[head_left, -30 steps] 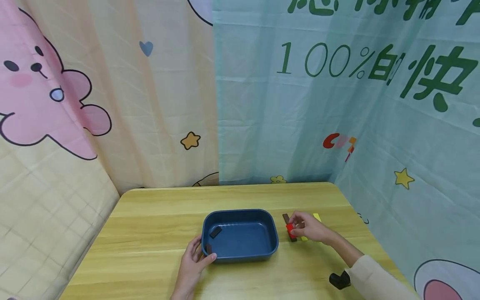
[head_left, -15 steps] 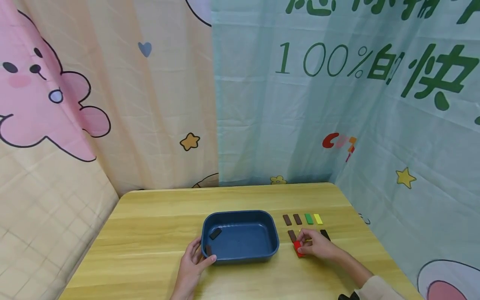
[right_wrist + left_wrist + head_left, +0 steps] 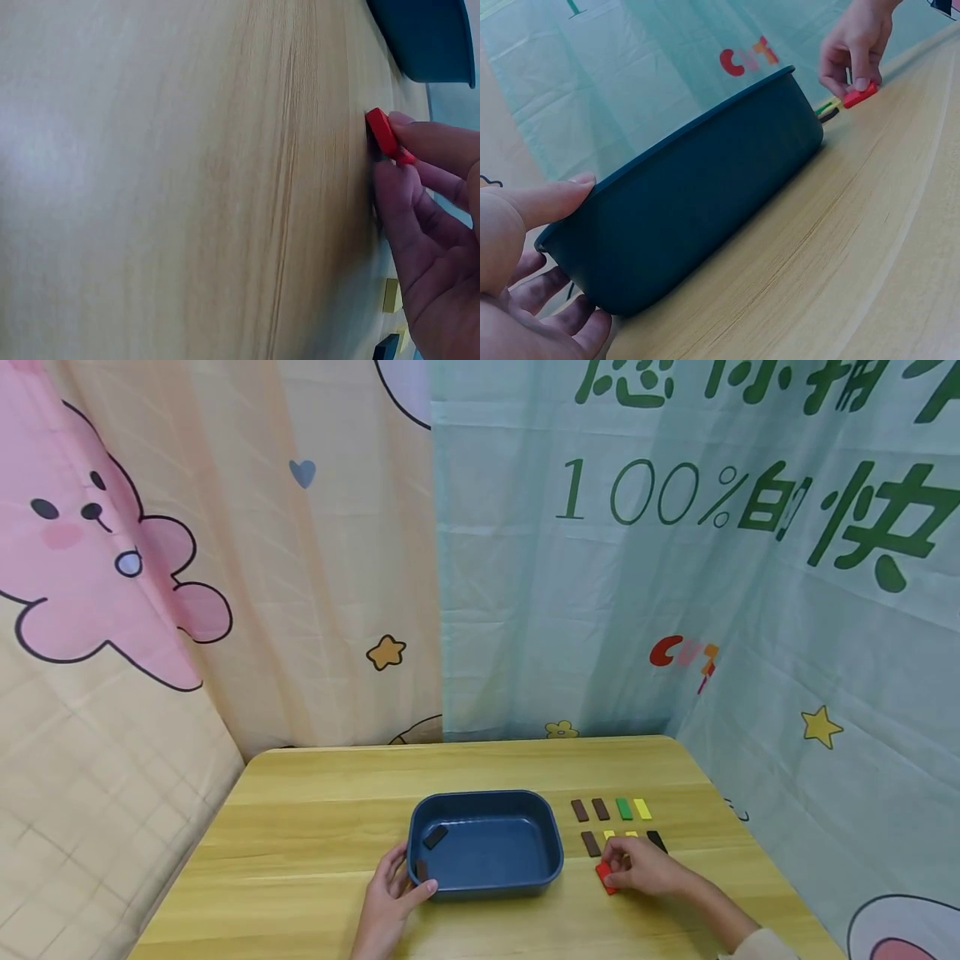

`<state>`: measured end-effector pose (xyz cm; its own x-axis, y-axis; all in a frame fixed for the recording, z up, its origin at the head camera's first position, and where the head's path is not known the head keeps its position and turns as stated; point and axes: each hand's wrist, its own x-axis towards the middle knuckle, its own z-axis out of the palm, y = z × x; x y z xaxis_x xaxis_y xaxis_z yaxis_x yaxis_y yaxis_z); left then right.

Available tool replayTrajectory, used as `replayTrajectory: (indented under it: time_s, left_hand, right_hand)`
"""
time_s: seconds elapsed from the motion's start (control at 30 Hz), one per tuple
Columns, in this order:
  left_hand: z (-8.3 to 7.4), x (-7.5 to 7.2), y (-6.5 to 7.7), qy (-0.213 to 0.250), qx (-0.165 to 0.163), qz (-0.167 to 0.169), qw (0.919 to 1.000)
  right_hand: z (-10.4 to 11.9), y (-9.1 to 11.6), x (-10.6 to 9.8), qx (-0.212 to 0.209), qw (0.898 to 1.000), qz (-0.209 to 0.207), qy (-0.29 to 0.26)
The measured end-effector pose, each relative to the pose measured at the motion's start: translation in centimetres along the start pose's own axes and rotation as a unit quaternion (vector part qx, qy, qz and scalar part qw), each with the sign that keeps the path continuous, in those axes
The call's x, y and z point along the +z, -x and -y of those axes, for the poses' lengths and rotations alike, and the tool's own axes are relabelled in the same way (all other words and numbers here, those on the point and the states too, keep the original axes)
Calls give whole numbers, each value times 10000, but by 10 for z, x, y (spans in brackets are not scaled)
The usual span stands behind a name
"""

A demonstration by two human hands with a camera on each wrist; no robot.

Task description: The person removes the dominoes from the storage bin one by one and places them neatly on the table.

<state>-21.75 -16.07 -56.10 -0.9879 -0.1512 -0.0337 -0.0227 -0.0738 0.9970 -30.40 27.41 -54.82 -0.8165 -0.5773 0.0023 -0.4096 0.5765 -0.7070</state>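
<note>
A dark blue rectangular basin [image 3: 501, 891] stands on the table. My left hand [image 3: 390, 893] holds its near left corner, thumb over the rim and fingers against the outer wall, as the left wrist view also shows. Two dark blocks lie inside: one dark block [image 3: 435, 837] near the left wall and one brown block [image 3: 422, 868] in the near left corner. Right of the basin, my right hand [image 3: 647, 866] pinches a small flat red block [image 3: 382, 133] between thumb and fingers, low at the tabletop, in front of the other blocks.
Behind the right hand, small flat blocks lie in two rows: brown blocks [image 3: 590, 844], a green block [image 3: 624, 809], yellow blocks [image 3: 642, 809] and a black block [image 3: 657, 841]. The wooden table [image 3: 315, 827] meets printed curtains [image 3: 525, 643] at its back.
My right hand has brought the red block from over the brown blocks toward the table's front and slightly right, uncovering the rows behind. My left hand and the basin have stayed in place.
</note>
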Motion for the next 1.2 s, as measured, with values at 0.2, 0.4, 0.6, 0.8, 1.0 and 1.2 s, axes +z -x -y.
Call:
replayTrajectory:
  time_s: [0.2,0.4,0.6,0.8,1.0,1.2]
  left_hand:
    - [0,-2,0,33,-23,-51,10000]
    - [2,2,1,151,50,-37,9999]
    - [1,5,1,234,37,31,9997]
    - [-2,5,1,170,-14,20,9999]
    - [-4,3,1,215,-41,35,9998]
    - [-4,2,0,190,-105,-41,9998]
  right_hand:
    - [3,-2,-1,-40,9995,-55,312]
    - [6,-1,-3,50,9985,-65,547]
    - [7,4,-4,68,9988,-20,492]
    - [12,-4,-13,59,9996,22,272]
    - [18,-21,-25,-115,9994,181,279]
    - [27,-36,-31,-281,9983,349,370]
